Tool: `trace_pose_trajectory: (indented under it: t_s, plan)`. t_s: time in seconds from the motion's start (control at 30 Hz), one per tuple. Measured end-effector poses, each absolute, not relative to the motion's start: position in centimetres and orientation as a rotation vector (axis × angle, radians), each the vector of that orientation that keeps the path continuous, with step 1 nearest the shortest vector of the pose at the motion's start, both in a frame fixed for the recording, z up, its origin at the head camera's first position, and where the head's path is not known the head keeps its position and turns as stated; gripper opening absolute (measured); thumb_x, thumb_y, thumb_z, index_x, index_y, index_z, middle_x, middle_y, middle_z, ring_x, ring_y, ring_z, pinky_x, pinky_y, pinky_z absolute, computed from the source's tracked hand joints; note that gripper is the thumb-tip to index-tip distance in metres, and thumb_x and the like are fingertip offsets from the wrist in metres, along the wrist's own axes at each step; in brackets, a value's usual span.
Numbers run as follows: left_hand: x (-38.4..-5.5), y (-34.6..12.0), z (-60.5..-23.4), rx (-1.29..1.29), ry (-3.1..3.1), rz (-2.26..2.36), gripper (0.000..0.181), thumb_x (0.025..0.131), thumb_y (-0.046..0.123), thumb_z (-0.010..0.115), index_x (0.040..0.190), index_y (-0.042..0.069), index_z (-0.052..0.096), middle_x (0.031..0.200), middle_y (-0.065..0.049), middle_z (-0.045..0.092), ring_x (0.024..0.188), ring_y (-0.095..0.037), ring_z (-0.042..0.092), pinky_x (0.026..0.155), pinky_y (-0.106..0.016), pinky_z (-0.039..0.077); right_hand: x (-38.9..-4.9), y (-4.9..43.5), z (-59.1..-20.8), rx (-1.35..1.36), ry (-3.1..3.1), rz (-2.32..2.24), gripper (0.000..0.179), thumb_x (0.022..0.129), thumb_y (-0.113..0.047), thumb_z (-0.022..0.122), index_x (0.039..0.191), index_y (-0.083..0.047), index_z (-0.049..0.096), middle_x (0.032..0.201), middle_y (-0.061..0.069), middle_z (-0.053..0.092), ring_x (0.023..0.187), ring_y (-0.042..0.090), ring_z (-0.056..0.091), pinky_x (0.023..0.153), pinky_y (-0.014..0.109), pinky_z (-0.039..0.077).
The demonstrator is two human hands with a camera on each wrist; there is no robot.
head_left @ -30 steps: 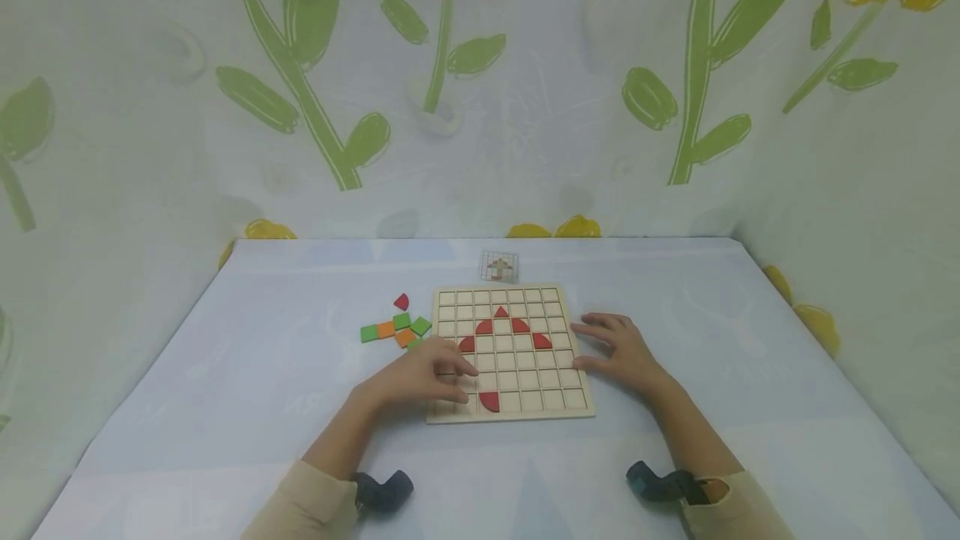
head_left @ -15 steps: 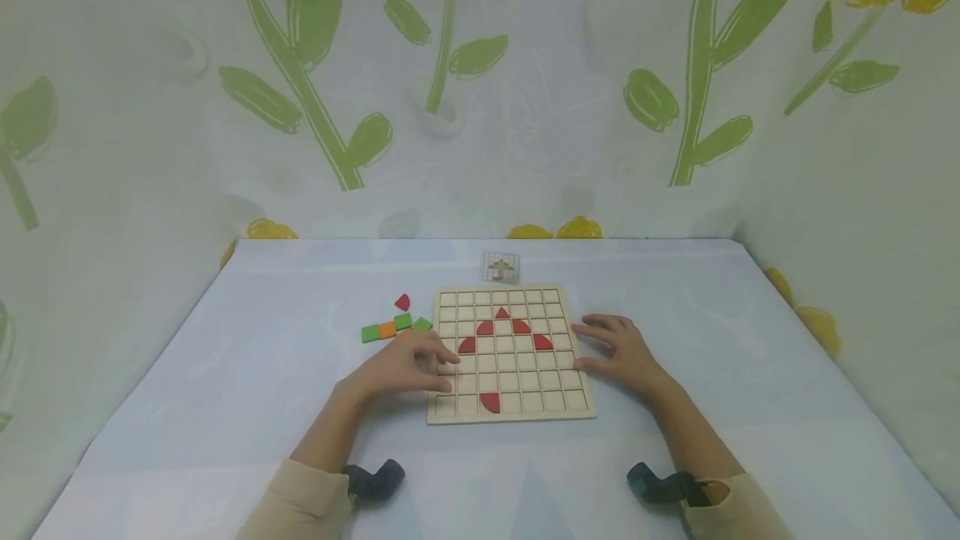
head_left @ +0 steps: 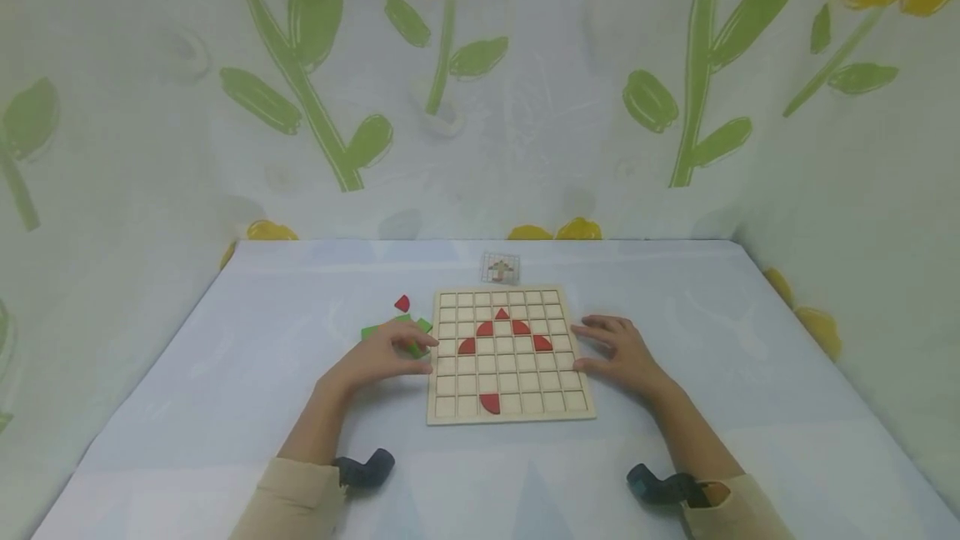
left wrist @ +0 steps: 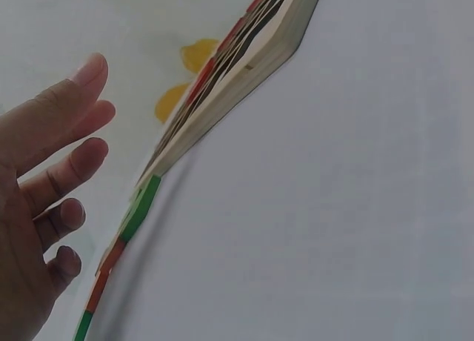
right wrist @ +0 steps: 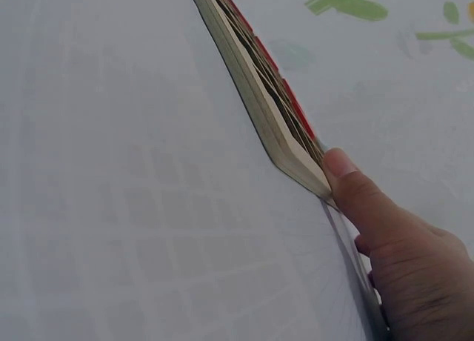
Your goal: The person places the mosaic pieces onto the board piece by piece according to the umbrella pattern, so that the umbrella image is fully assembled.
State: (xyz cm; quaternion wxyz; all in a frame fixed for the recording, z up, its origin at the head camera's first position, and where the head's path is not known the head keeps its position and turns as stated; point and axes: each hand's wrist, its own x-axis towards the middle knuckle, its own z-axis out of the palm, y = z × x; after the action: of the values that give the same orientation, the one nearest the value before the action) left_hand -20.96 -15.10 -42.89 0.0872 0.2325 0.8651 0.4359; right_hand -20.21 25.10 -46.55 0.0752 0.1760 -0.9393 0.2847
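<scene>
A wooden grid board (head_left: 528, 380) lies on the table. Red quarter-circle pieces (head_left: 491, 404) and a small red triangle (head_left: 502, 314) sit in several of its cells. My left hand (head_left: 375, 355) hovers at the board's left edge, over the loose tiles, fingers spread and nothing between them. In the left wrist view, a green tile (left wrist: 139, 210) and an orange tile (left wrist: 97, 290) lie below that hand. My right hand (head_left: 621, 355) rests at the board's right edge; in the right wrist view its thumb (right wrist: 348, 174) touches the board's corner.
A small card (head_left: 500, 268) printed with a grid pattern lies behind the board. One loose red quarter-circle (head_left: 402, 303) lies to the board's left, beyond the green tiles (head_left: 370, 332), which the left hand partly covers. Flower-printed cloth (head_left: 525, 107) closes off the back and sides.
My left hand has drawn back leftward from over the board to above the loose tiles, covering the orange ones. The right hand and the pieces on the board stay put.
</scene>
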Motion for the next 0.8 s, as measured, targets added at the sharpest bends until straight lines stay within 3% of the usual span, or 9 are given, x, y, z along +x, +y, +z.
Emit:
trace_pose_trajectory:
  t_s: [0.17, 0.4, 0.57, 0.8]
  plan:
    - [-21.6, -15.5, -43.1, 0.649, 2.591, 1.299, 0.034, 0.074, 0.028, 0.08, 0.105, 0.016, 0.072, 0.098, 0.003, 0.064, 0.092, -0.018, 0.052, 0.078, -0.034, 0.045, -20.1, 25.1, -46.5, 0.522, -2.816, 0.862, 0.059, 0.074, -0.042, 0.077, 0.124, -0.015, 0.063, 0.133, 0.011, 0.052, 0.125, 0.033, 0.038, 0.099, 0.057, 0.031]
    - [-22.7, -16.4, -43.4, 0.662, 2.575, 1.415, 0.033, 0.075, 0.022, 0.08, 0.104, 0.008, 0.071, 0.101, -0.007, 0.066, 0.085, -0.019, 0.052, 0.072, -0.028, 0.047, -20.2, 25.1, -46.5, 0.538, -2.792, 0.836, 0.058, 0.074, -0.041, 0.077, 0.123, -0.015, 0.064, 0.132, 0.012, 0.053, 0.124, 0.034, 0.04, 0.099, 0.057, 0.032]
    - [-23.6, -16.9, -43.5, 0.592, 2.606, 1.416, 0.034, 0.077, 0.024, 0.079, 0.106, 0.009, 0.07, 0.095, -0.008, 0.065, 0.076, -0.02, 0.048, 0.065, -0.027, 0.042, -20.2, 25.1, -46.6, 0.539, -2.786, 0.832, 0.058, 0.073, -0.041, 0.078, 0.123, -0.015, 0.064, 0.131, 0.012, 0.053, 0.124, 0.034, 0.04, 0.099, 0.057, 0.032]
    - [-25.1, -17.6, -43.6, 0.415, 2.694, 1.406, 0.037, 0.078, 0.028, 0.077, 0.11, 0.011, 0.07, 0.099, -0.006, 0.062, 0.087, -0.022, 0.044, 0.069, -0.033, 0.037, -20.1, 25.0, -46.4, 0.533, -2.808, 0.854, 0.058, 0.073, -0.04, 0.078, 0.123, -0.014, 0.064, 0.132, 0.012, 0.052, 0.124, 0.034, 0.039, 0.1, 0.057, 0.031]
